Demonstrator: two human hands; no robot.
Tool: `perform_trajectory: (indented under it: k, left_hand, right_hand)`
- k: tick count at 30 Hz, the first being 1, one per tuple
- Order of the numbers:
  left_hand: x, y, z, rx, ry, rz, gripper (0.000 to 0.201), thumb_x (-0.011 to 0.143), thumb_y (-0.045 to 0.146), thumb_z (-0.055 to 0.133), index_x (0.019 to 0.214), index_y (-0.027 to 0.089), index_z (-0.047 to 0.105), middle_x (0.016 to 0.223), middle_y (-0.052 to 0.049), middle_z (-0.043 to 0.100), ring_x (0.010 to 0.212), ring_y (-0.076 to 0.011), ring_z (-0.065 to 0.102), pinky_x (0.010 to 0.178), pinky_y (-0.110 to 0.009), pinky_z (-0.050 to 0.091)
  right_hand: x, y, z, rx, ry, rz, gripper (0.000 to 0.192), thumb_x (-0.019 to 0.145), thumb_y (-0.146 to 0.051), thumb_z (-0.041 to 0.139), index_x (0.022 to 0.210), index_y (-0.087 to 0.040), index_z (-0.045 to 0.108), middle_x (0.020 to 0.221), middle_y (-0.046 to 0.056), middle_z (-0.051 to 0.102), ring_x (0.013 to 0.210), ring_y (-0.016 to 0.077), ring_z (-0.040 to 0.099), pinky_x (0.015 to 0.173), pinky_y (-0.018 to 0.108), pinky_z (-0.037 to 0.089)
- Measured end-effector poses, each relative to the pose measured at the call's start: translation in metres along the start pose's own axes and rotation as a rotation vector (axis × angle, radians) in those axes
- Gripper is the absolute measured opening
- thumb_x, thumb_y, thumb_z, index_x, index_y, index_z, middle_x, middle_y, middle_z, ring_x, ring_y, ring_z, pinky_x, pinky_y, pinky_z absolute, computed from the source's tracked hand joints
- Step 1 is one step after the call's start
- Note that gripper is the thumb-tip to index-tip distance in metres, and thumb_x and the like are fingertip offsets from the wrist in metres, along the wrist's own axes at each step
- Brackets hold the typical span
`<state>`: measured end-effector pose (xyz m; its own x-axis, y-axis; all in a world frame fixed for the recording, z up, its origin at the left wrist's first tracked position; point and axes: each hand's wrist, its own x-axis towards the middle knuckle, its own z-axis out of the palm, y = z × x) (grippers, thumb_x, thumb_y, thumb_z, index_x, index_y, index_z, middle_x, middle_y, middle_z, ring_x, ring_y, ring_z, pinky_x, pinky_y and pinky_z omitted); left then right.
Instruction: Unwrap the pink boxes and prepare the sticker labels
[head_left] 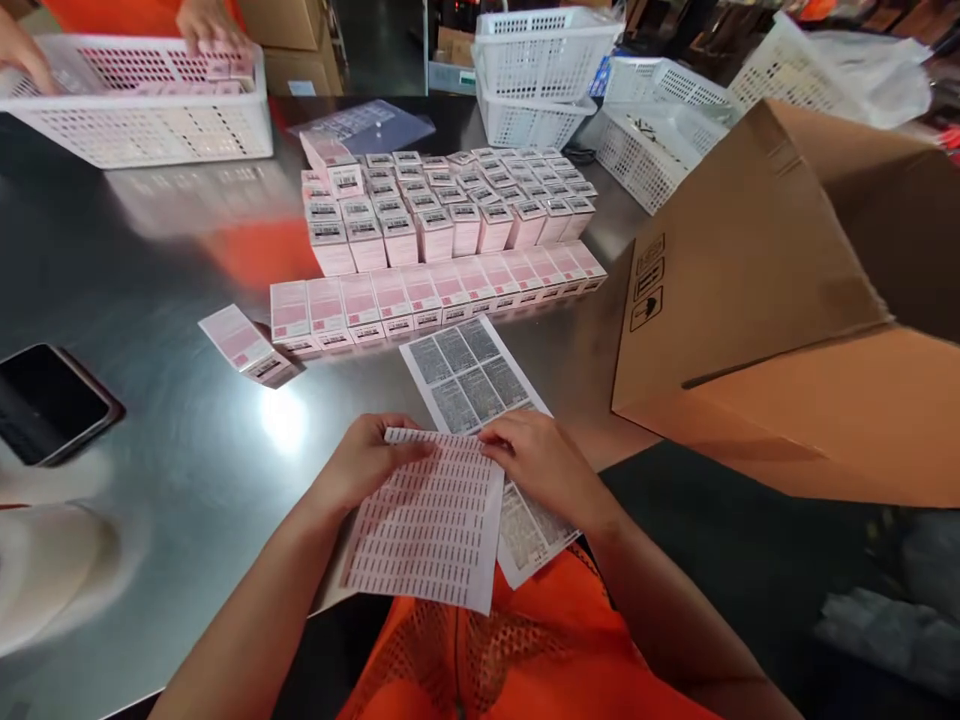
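Head view: label sheet [431, 530] pinched between left hand [367, 462] and right hand [544, 465].

Left hand [365, 462] and right hand [541, 468] gripping a label sheet [431, 525] by its top edge, second printed sheet [469, 375] beneath, rows of pink boxes [439, 225] on the steel table [172, 420], cardboard carton [757, 290] at right

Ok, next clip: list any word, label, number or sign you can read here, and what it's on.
No text is legible.
Cardboard box: three black handling pictograms, no words readable.
Label sheet held by the left hand and right hand: rows of print, too small.
Printed sheet beneath: dense blocks, too small.
Pink boxes: barcode labels, blurred.
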<state>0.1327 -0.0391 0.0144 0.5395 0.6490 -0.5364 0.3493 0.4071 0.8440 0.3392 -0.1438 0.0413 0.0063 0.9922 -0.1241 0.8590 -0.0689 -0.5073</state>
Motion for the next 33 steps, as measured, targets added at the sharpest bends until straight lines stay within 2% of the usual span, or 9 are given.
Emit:
perform_trajectory:
  k: [11,16,20,23,25,27,30,31,33]
  left_hand:
    - [0.002,0.0,0.0,-0.036,-0.033,-0.077,0.035,0.061,0.043,0.084,0.073,0.016,0.066,0.062,-0.003,0.067,0.052,-0.0173,0.061,0.05,-0.027,0.047]
    - [0.005,-0.004,0.0,-0.04,-0.045,-0.113,0.036,0.061,0.044,0.084,0.075,0.016,0.067,0.061,-0.003,0.066,0.05,-0.0169,0.059,0.048,-0.026,0.045]
    - [0.007,-0.005,-0.001,-0.023,-0.048,-0.114,0.035,0.063,0.044,0.083,0.077,0.016,0.067,0.063,-0.003,0.067,0.053,-0.0173,0.06,0.05,-0.027,0.047]
    - [0.006,-0.003,-0.004,-0.003,-0.041,-0.107,0.034,0.062,0.044,0.082,0.074,0.016,0.067,0.063,-0.003,0.066,0.054,-0.017,0.06,0.051,-0.026,0.047]
    - [0.004,0.0,-0.008,0.035,-0.075,-0.115,0.033,0.063,0.044,0.082,0.074,0.017,0.067,0.06,-0.001,0.065,0.052,-0.0171,0.059,0.049,-0.026,0.045]
    - [0.001,0.003,-0.011,0.104,-0.185,-0.066,0.027,0.067,0.042,0.08,0.076,0.018,0.071,0.066,-0.003,0.069,0.059,-0.0202,0.065,0.055,-0.028,0.05]
    - [-0.002,0.004,-0.014,0.199,-0.417,0.111,0.015,0.073,0.036,0.077,0.077,0.021,0.076,0.11,-0.007,0.075,0.101,-0.0271,0.071,0.085,-0.032,0.054]
    - [-0.002,0.004,-0.014,0.216,-0.46,0.153,0.012,0.074,0.034,0.077,0.076,0.022,0.076,0.126,-0.006,0.071,0.113,-0.0282,0.067,0.093,-0.032,0.052]
    - [0.0,0.003,-0.013,0.245,-0.482,0.169,0.01,0.075,0.034,0.076,0.074,0.023,0.076,0.141,-0.004,0.061,0.122,-0.0295,0.063,0.094,-0.032,0.052]
  right_hand:
    - [-0.011,0.002,0.018,-0.134,0.109,0.0,0.013,0.091,-0.014,0.066,0.082,-0.019,0.074,0.082,0.002,0.075,0.081,0.021,0.068,0.073,0.032,0.047]
    - [-0.017,0.004,0.027,-0.107,0.182,-0.005,0.012,0.09,-0.012,0.066,0.082,-0.018,0.073,0.081,0.002,0.074,0.078,0.0205,0.068,0.072,0.032,0.048]
    - [-0.023,0.001,0.03,-0.111,0.246,-0.113,0.018,0.092,-0.007,0.059,0.083,-0.016,0.071,0.082,0.006,0.073,0.078,0.0222,0.067,0.072,0.034,0.048]
    - [-0.029,0.0,0.021,0.043,0.261,-0.195,0.017,0.094,-0.01,0.057,0.086,-0.017,0.071,0.085,0.005,0.073,0.08,0.02,0.067,0.075,0.032,0.05]
    - [-0.032,0.004,0.01,0.238,0.287,-0.111,0.012,0.092,-0.016,0.063,0.085,-0.021,0.071,0.083,0.001,0.073,0.078,0.0166,0.067,0.074,0.028,0.05]
    - [-0.032,0.011,0.0,0.448,0.329,0.071,0.005,0.088,-0.023,0.07,0.083,-0.023,0.071,0.079,-0.001,0.071,0.074,0.0146,0.066,0.069,0.026,0.051]
    - [-0.029,0.025,-0.002,0.715,0.308,0.288,0.017,0.08,-0.035,0.075,0.089,-0.022,0.068,0.076,0.0,0.068,0.07,0.0148,0.064,0.065,0.026,0.052]
    - [-0.028,0.028,0.001,0.775,0.277,0.328,0.024,0.077,-0.037,0.076,0.092,-0.022,0.066,0.075,0.0,0.068,0.069,0.0149,0.064,0.064,0.027,0.052]
    - [-0.027,0.032,0.009,0.843,0.215,0.376,0.033,0.074,-0.039,0.076,0.098,-0.022,0.06,0.075,-0.001,0.067,0.067,0.0147,0.063,0.064,0.027,0.051]
